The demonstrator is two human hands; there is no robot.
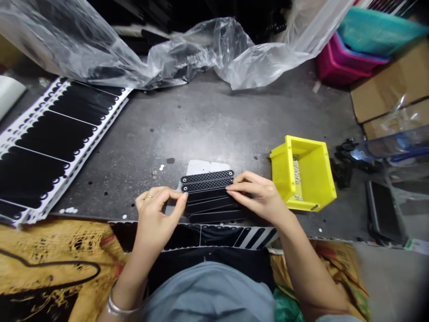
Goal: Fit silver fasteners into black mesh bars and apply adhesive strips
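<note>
A row of narrow black strips with rounded ends lies in front of me at the table's near edge. Two patterned strips (pixel 208 180), with small metal rings at their ends, are farthest from me, over a pale sheet (pixel 204 167). Closer in are several smooth black strips (pixel 209 205), some slightly askew. My left hand (pixel 159 208) pinches the left end of the uppermost smooth strip (pixel 208 195) between thumb and fingers. At its other end, my right hand (pixel 259 194) has thumb and forefinger closed on the same strip.
Right of my hands stands a yellow bin (pixel 315 174) with small metal pieces inside. Printed black sheets (pixel 50 147) are stacked at left. Clear plastic (pixel 201 53) hangs across the back. A phone-like black object (pixel 385 212), a bottle (pixel 392 145) and pink baskets (pixel 345 62) are at right.
</note>
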